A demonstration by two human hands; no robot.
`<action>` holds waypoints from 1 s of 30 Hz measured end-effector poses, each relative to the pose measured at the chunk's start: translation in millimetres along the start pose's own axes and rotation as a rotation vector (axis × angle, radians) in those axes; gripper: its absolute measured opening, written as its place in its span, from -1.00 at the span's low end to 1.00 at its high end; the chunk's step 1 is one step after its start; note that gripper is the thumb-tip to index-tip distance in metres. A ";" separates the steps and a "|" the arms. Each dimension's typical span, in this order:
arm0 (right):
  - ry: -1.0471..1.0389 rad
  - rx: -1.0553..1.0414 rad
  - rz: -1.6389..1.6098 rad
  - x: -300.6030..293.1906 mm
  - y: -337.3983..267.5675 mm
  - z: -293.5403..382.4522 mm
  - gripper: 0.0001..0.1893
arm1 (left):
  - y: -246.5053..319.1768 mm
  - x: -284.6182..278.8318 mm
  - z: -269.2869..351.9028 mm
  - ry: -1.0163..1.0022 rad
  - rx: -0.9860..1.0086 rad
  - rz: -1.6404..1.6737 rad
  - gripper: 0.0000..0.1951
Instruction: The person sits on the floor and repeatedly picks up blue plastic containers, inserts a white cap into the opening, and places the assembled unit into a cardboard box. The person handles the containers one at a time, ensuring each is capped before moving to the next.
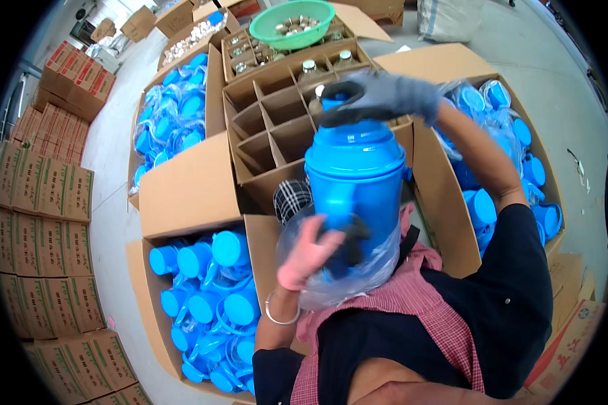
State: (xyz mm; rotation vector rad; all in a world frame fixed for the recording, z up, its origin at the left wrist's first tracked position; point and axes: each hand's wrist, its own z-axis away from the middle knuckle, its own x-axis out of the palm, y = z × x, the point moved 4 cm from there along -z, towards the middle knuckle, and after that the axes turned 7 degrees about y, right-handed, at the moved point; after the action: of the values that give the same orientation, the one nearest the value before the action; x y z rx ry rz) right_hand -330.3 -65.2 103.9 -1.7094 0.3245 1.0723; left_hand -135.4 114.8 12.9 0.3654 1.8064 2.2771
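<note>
A blue plastic flask casing (357, 167) stands upright before my chest, its lower part in a clear plastic bag (344, 293). Around the narrow top piece (333, 103) of the casing, the black-coated fingers of my grey-gloved right hand (370, 98) are curled. Lower down, my left hand (324, 248), in a pink and black glove, grips the casing near its handle (338, 202); motion blurs it. Just beyond the casing is a divided cardboard carton (271, 174), with several glass flask liners (309, 68) in its cells.
Open cartons of blue casings stand at the near left (202, 304), far left (172, 111) and right (506, 152). A green basin (263, 38) of small round parts rests on another divided carton (228, 76). Stacked cartons (40, 243) line the left side.
</note>
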 end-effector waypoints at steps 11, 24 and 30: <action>-0.149 -0.247 -0.365 2.3 -22.7 -5.1 -0.33 | -28.9 -30.3 3.9 0.029 0.006 0.627 -0.40; -0.064 -0.537 -0.416 18.7 -50.1 -9.8 -0.54 | -35.4 -19.8 9.3 -0.247 0.096 0.358 -0.42; -0.080 -0.251 0.000 10.7 -55.0 -6.6 -0.54 | -46.7 -31.7 23.6 0.107 0.121 0.073 -0.52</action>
State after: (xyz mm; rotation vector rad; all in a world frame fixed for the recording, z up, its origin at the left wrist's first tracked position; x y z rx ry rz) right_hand -284.7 -44.9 130.2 -1.8803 0.1425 1.2186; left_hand -97.2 137.1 -29.4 0.3409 2.0218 2.2814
